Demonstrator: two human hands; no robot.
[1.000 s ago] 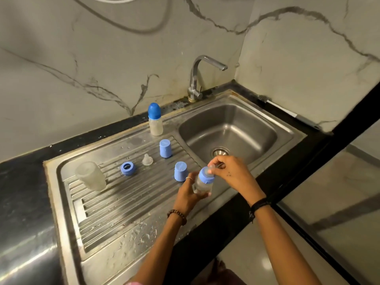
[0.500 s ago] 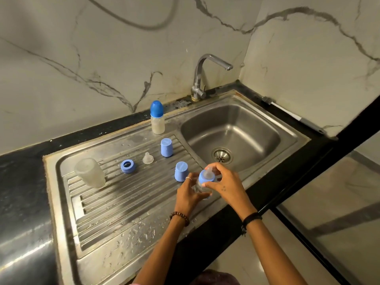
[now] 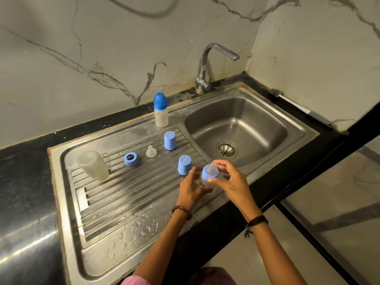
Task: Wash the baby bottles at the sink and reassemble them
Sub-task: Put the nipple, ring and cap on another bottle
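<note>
My left hand (image 3: 190, 187) grips the clear body of a small baby bottle (image 3: 203, 182) over the sink's front rim. My right hand (image 3: 230, 182) holds the bottle's blue collar (image 3: 206, 174), thumb and fingers curled round it, with the clear teat (image 3: 212, 167) poking up. On the draining board stand two light blue caps (image 3: 184, 164) (image 3: 170, 140), a loose blue collar ring (image 3: 131, 159), a loose clear teat (image 3: 151, 151) and a clear bottle body (image 3: 93, 165) standing mouth down. An assembled bottle with a dark blue cap (image 3: 160, 110) stands at the back.
The steel sink basin (image 3: 257, 120) with its drain (image 3: 226, 149) lies to the right, the tap (image 3: 207, 66) behind it with no water running. Water drops cover the near drainer (image 3: 115, 202). A brush handle (image 3: 302, 109) lies along the right wall. Black counter surrounds the sink.
Both hands lowered the bottle toward the drainer's front edge, and my right hand shifted round the blue collar. The camera moved closer and slightly left.
</note>
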